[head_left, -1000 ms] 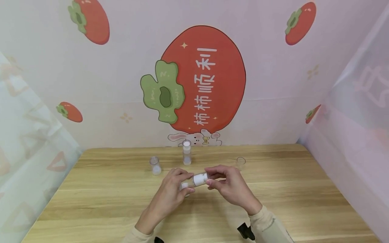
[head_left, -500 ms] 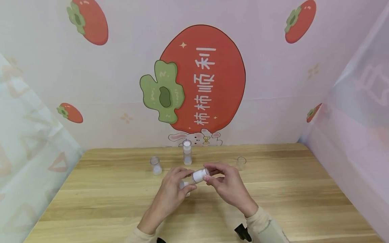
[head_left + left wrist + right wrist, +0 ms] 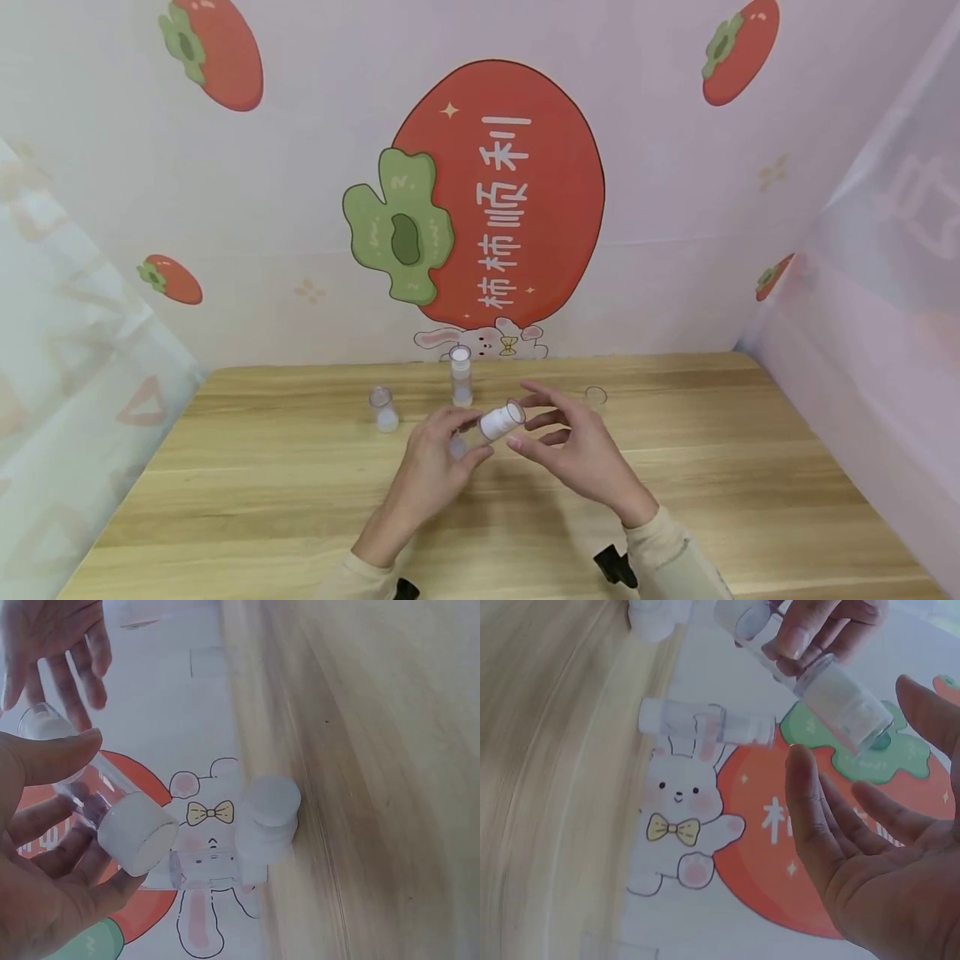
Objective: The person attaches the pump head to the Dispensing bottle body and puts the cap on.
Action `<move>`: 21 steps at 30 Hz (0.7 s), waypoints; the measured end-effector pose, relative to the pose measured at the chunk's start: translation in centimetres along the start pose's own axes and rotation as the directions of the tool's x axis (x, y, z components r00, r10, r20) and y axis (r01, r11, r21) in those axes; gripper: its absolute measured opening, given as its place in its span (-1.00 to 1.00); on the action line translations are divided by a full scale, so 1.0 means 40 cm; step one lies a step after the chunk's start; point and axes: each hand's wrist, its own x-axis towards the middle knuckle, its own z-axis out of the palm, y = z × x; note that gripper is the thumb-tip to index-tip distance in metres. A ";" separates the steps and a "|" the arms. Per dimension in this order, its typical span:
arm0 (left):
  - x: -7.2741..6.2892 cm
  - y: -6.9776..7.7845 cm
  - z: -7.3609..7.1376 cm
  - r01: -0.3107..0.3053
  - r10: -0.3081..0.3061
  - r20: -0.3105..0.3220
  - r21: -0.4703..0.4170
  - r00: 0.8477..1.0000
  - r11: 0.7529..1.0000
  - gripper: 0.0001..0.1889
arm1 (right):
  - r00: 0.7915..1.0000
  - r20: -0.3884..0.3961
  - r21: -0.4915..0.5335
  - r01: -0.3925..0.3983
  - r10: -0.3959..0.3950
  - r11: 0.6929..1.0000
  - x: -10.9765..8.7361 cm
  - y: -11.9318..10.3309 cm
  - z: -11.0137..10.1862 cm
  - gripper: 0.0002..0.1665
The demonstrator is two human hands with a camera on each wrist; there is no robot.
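Note:
My left hand (image 3: 431,458) grips a clear bottle (image 3: 495,425) with a white base and a white top section, tilted up to the right above the table. The thumb lies along one side of that bottle and the fingers along the other, and its white base faces the left wrist view. A clear cover surrounds the white upper end. My right hand (image 3: 581,454) stands just right of this end, apart from it, with fingers spread and nothing in them; the gap also shows in the right wrist view beside the covered end (image 3: 847,709).
Behind the hands, a similar bottle (image 3: 461,379) stands upright near the wall. A shorter clear container (image 3: 384,410) with white inside its lower part stands to its left. A small clear cylinder (image 3: 596,398) stands at the back right of the wooden table (image 3: 262,492).
My right hand has let go of the bottle's covered end, moved slightly right and spread its fingers. My left hand still holds the bottle, now tilted a little more upward.

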 end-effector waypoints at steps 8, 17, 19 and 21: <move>0.053 -0.011 0.040 0.187 -0.181 0.045 -0.230 0.982 0.955 -0.62 | 0.996 -0.013 -0.060 -0.084 0.084 0.995 -0.014 0.033 -0.019 -0.27; 0.109 -0.026 0.104 0.344 -0.354 0.029 -0.320 0.935 0.883 -0.58 | 0.993 0.053 -0.092 -0.100 0.105 0.991 -0.035 0.059 -0.014 -0.34; 0.117 -0.028 0.116 0.369 -0.386 0.011 -0.325 0.922 0.871 -0.58 | 0.993 0.069 -0.096 -0.092 0.099 0.991 -0.037 0.061 -0.015 -0.34; 0.124 -0.030 0.127 0.388 -0.413 -0.003 -0.332 0.911 0.860 -0.58 | 0.992 0.083 -0.103 -0.083 0.092 0.991 -0.037 0.063 -0.016 -0.34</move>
